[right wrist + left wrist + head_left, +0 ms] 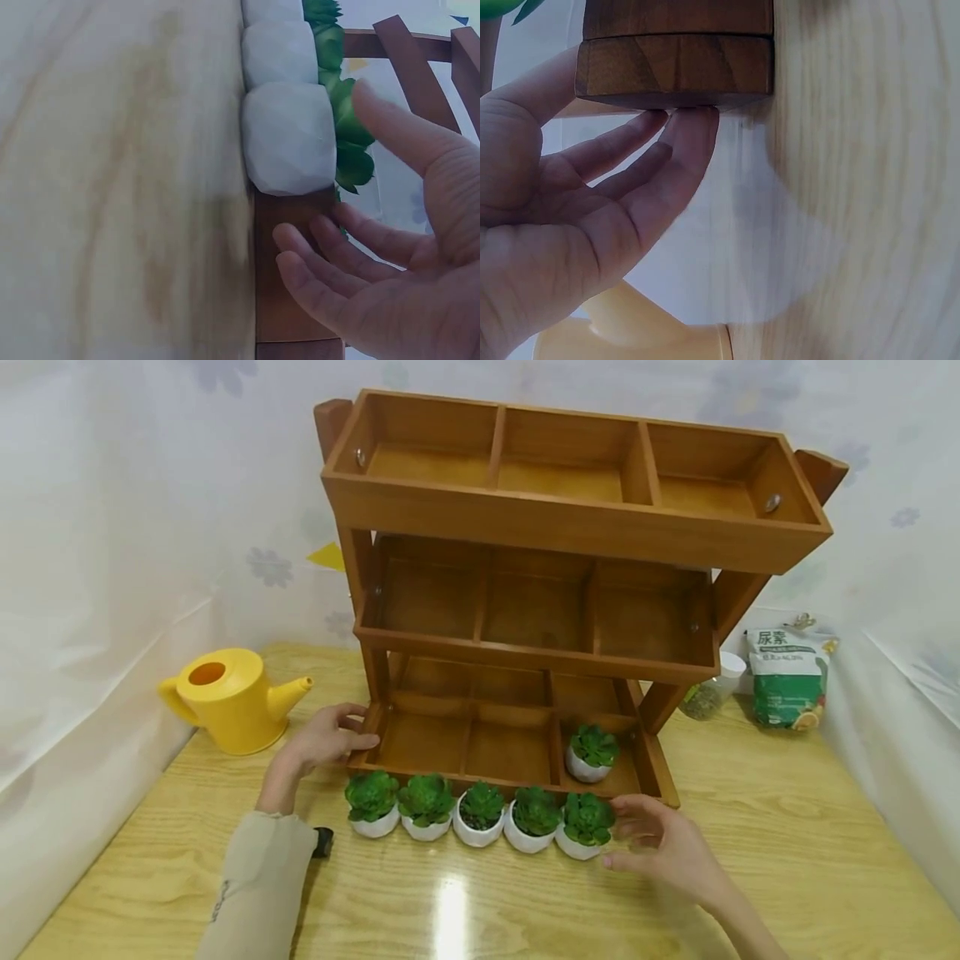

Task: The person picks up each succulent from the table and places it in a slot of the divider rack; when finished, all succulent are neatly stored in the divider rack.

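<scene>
A brown wooden three-tier shelf [517, 647] stands on the table. My left hand [333, 739] rests at the left end of its bottom tier. In the left wrist view, the fingertips touch the end of the wooden shelf [675, 67] and the thumb passes behind it. Several artificial succulents in white faceted pots line the front of the shelf. Beside the rightmost potted succulent [585, 825] is my right hand [667, 852], fingers spread and holding nothing. In the right wrist view a gap separates these fingers from the white pot [289, 139]. Another potted succulent [592, 752] sits in the bottom tier's right compartment.
A yellow watering can [236, 697] stands left of the shelf. To the right are a clear jar with a white lid [712, 687] and a green-white bag [789, 678]. A small black object [322, 842] lies by the left sleeve. White patterned sheeting surrounds the table.
</scene>
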Demonstrator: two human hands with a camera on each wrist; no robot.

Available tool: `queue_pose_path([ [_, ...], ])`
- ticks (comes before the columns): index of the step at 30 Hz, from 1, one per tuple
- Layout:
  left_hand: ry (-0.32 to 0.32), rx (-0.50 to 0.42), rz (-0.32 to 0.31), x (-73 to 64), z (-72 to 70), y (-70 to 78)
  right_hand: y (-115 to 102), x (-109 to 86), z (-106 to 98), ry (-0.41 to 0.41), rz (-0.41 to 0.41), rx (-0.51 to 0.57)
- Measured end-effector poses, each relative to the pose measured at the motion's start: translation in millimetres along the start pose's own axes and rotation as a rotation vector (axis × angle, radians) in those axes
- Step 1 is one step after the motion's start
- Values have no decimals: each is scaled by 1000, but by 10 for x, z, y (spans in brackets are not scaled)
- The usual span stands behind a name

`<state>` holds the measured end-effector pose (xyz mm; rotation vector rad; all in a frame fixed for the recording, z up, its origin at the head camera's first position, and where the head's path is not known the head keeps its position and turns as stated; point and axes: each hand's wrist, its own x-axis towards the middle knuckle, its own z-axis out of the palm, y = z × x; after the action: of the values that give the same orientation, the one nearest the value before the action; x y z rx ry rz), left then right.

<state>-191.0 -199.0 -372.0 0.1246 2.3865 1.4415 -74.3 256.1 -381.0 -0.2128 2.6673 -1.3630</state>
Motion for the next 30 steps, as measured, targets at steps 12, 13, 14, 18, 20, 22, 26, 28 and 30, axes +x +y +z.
queue_pose_path([
  [12,6,16,22,-4,-6,-7,4,68,167,31,-41,-110],
  [13,6,16,24,-4,-7,-7,-3,70,173,33,-41,-120],
  [14,5,15,24,-3,-7,-8,-9,71,178,34,-43,-125],
  [18,2,15,27,-1,-3,-4,-26,68,187,47,-50,-132],
  [20,4,19,27,1,-6,-4,-37,69,192,57,-56,-129],
  [22,6,23,26,1,-9,-4,-49,71,197,61,-69,-131],
  [26,6,27,25,-6,-11,-5,-74,74,208,63,-63,-133],
  [28,3,25,27,-8,-10,-3,-85,76,215,66,-49,-144],
  [30,4,26,31,-7,-10,1,-97,81,224,76,-38,-155],
])
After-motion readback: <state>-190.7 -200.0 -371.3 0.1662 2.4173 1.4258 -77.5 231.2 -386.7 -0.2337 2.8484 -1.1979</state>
